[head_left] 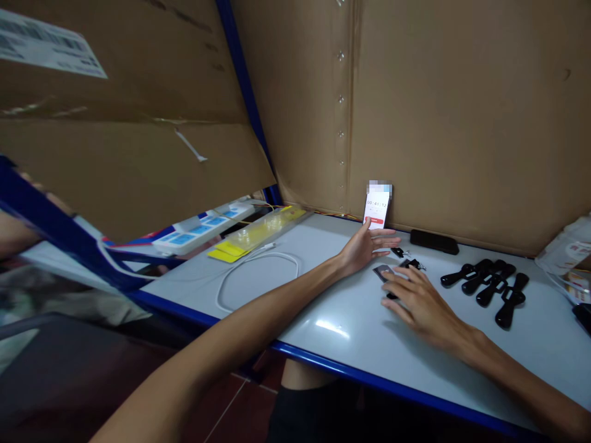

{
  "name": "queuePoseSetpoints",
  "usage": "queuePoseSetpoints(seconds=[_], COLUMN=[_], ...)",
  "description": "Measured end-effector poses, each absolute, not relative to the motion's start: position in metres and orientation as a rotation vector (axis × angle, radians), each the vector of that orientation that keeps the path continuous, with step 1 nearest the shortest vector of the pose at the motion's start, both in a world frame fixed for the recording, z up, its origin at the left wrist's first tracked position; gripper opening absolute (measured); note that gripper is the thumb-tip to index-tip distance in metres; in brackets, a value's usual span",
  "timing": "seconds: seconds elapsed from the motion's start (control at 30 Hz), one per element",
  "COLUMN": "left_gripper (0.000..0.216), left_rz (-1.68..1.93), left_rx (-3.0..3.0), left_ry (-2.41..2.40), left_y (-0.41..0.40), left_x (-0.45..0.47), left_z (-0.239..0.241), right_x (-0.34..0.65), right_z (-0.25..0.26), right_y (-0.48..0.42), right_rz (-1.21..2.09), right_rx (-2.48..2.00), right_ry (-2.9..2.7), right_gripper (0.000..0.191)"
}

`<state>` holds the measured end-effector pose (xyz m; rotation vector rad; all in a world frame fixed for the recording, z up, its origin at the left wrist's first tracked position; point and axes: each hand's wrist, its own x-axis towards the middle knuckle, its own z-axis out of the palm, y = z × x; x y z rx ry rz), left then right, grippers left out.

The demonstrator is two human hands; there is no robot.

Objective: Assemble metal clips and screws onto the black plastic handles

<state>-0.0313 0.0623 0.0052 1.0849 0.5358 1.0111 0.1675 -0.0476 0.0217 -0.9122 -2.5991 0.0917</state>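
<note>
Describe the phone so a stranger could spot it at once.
Find the brown cardboard wall behind the pale tabletop. At the wall's foot, just beyond the left hand, stands the phone. Its lit timer screen sets it apart from the black oblong object at right.

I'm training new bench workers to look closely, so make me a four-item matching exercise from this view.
Column one
1. Phone
2. White cable
3. Black bow-shaped pieces
4. Right hand

Column two
A. Grouped toward the right side of the tabletop
B. Upright near the cardboard wall, showing a timer
C. Fingers at a small flat grey piece
D. Lying in a loop toward the tabletop's left side

Pairs: 1-B, 2-D, 3-A, 4-C
</note>
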Motion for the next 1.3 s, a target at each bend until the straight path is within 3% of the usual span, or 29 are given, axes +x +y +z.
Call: queuePoseSetpoints(seconds=[0.13,0.3,0.5,0.77,0.97,1.1,1.27,1.3], left_gripper=[0.067,0.067,0.067,0.069,0.068,0.065,0.048,0.042], left_rz=[1.029,1.011,1.001,0.994,1.005,1.008,1.082,1.078], left_rx=[1.073,1.037,1.017,1.008,1.014,1.091,1.655,1.779], left_ry=[0.552,0.582,0.608,0.630,0.628,0.682,1.043,1.081], left_y=[0.062,0.061,0.060,0.058,0.058,0.058,0.048,0.044], left_x=[-0.034,-0.036,-0.038,-0.038,-0.039,-0.037,-0.028,-0.025], left_z=[0.006,0.006,0.006,0.006,0.006,0.005,0.000,0.000], right_x=[0.195,0.213,0.205,0.206,0.215,0.241,0.261,0.263], right_z=[0.035,0.051,0.054,0.058,0.054,0.031,0.017,0.019], right_y=[-0.027,-0.017,-0.025,-0.027,-0.024,-0.017,-0.013,-0.013], right_rz=[0.385,1.465,1.840,1.878,1.492,1.273,0.915,0.848], right_rx=[-1.130,-1.031,-0.843,-0.840,-0.940,-1.226,-1.363,-1.352], right_ry=[-2.215,-1.539,-1.183,-1.140,-1.350,-1.546,-2.040,-2.110], right_gripper=[0.025,0.034,0.032,0.035,0.035,0.020,0.009,0.015])
